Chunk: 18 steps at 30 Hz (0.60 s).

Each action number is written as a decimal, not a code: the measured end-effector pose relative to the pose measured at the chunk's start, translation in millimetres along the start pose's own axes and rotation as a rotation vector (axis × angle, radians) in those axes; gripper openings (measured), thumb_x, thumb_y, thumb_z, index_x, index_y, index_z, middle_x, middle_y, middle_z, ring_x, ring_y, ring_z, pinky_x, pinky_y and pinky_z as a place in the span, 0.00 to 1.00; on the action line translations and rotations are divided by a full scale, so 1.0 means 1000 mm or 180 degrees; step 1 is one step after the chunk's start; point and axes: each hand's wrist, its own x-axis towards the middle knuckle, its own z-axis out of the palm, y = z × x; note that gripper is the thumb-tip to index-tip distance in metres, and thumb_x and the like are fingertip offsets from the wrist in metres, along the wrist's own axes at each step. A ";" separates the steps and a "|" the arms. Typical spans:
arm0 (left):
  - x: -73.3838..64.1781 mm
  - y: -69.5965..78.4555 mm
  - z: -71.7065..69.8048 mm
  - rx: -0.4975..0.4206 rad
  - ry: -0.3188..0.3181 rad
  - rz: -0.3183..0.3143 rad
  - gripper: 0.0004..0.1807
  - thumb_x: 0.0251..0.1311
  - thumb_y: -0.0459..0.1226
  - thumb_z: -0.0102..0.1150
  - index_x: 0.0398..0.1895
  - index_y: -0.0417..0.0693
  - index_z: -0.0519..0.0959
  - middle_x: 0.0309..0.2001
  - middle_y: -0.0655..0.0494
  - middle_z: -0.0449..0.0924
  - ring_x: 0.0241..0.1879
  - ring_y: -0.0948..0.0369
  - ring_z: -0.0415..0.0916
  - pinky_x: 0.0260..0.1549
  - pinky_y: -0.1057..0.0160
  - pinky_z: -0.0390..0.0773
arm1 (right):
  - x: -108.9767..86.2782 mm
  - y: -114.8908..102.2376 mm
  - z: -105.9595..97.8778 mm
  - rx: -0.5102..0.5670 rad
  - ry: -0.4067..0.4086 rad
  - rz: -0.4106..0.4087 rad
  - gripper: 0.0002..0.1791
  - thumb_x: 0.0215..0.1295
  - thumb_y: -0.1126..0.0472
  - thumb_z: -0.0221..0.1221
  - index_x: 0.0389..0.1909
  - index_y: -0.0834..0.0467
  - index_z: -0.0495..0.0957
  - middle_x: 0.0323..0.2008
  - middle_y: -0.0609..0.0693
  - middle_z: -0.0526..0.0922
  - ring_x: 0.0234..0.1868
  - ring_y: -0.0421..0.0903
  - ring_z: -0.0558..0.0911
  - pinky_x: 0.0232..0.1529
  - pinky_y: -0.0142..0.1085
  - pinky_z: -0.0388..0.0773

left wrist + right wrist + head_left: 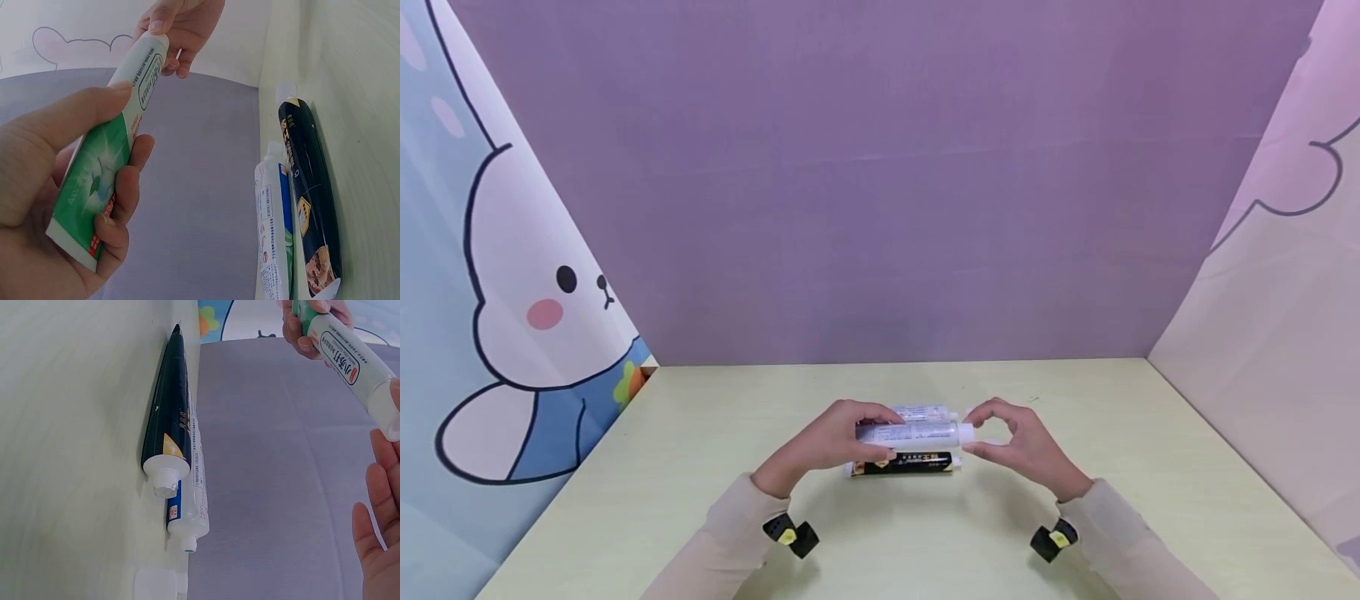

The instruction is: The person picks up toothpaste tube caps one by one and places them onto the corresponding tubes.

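Observation:
A green-and-white toothpaste tube [103,162] is held above the table in my left hand [835,435], thumb on one side and fingers curled round the other. At the tube's other end, my right hand [1018,437] pinches the white cap [966,433] between thumb and index finger; its remaining fingers show extended in the right wrist view. Below the held tube lies a black toothpaste tube [917,463] with a white cap. Just behind that one lies a white-and-blue toothpaste tube [925,412], partly hidden by the held tube in the head view.
The pale tabletop [700,417] runs back to a purple cloth wall [880,183]. Printed cloth panels [512,333] stand along both sides. A small white object [156,584] shows at the lower edge of the right wrist view.

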 end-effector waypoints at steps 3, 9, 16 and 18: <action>-0.001 -0.002 0.001 -0.0005 -0.0004 -0.0004 0.19 0.54 0.37 0.67 0.50 0.47 0.79 0.52 0.48 0.77 0.38 0.60 0.74 0.27 0.67 0.76 | -0.001 0.002 0.001 0.0067 -0.0061 0.0049 0.14 0.50 0.66 0.70 0.38 0.55 0.79 0.37 0.47 0.81 0.41 0.41 0.77 0.48 0.34 0.69; -0.003 -0.006 0.005 0.0016 -0.0033 0.0002 0.19 0.54 0.38 0.67 0.50 0.48 0.80 0.51 0.53 0.79 0.38 0.63 0.75 0.34 0.69 0.76 | -0.005 0.004 0.002 -0.0021 -0.0219 0.0280 0.15 0.51 0.59 0.70 0.40 0.53 0.79 0.42 0.45 0.81 0.44 0.47 0.78 0.49 0.40 0.69; -0.007 -0.010 0.007 0.0103 -0.0064 -0.0028 0.18 0.53 0.37 0.67 0.49 0.48 0.80 0.49 0.53 0.80 0.37 0.64 0.75 0.35 0.69 0.76 | -0.008 0.009 0.000 -0.0085 -0.0242 0.0171 0.15 0.52 0.61 0.69 0.42 0.53 0.79 0.42 0.45 0.81 0.45 0.43 0.78 0.50 0.39 0.71; -0.008 -0.011 0.007 0.0113 -0.0083 -0.0037 0.18 0.52 0.37 0.68 0.48 0.48 0.80 0.47 0.53 0.80 0.37 0.65 0.75 0.35 0.69 0.76 | -0.009 0.010 -0.001 -0.0020 -0.0233 0.0128 0.14 0.54 0.63 0.67 0.42 0.54 0.79 0.42 0.47 0.81 0.45 0.43 0.78 0.50 0.37 0.71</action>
